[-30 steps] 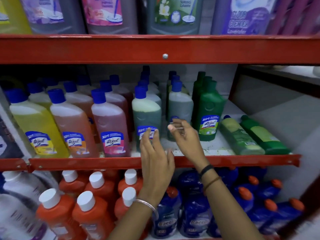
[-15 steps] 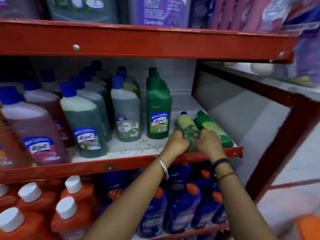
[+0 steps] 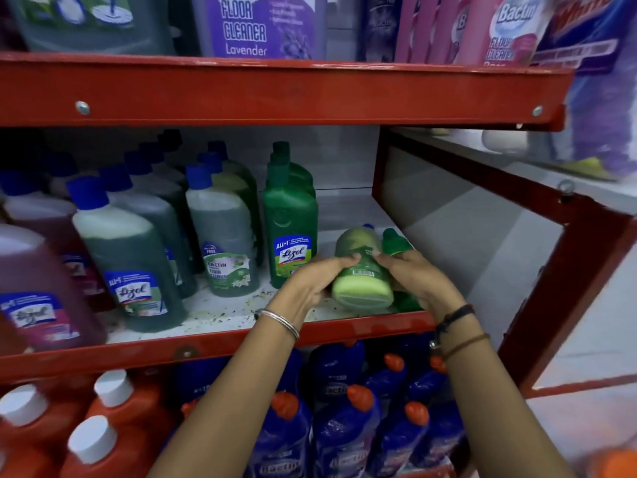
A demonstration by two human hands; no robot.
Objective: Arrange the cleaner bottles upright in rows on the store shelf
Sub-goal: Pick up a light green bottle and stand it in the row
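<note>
A pale green cleaner bottle (image 3: 362,267) lies on its side at the right end of the middle shelf (image 3: 213,343), its base towards me. My left hand (image 3: 310,281) grips its left side and my right hand (image 3: 413,277) its right side. A dark green bottle (image 3: 394,241) lies on its side right behind it, partly hidden by my right hand. To the left, a dark green Lizol bottle (image 3: 291,229) stands upright, with more rows of upright blue-capped bottles (image 3: 220,229) beyond it.
The red top shelf (image 3: 275,91) carries big floor cleaner jugs. The shelf below holds blue bottles with orange caps (image 3: 344,429) and orange bottles with white caps (image 3: 113,419). A red frame post (image 3: 565,288) bounds the right side. White shelf surface shows behind the lying bottles.
My hands moved from the upright blue-capped bottles to the right end of the shelf and took hold of the lying pale green bottle, whose base end now tips up towards me.
</note>
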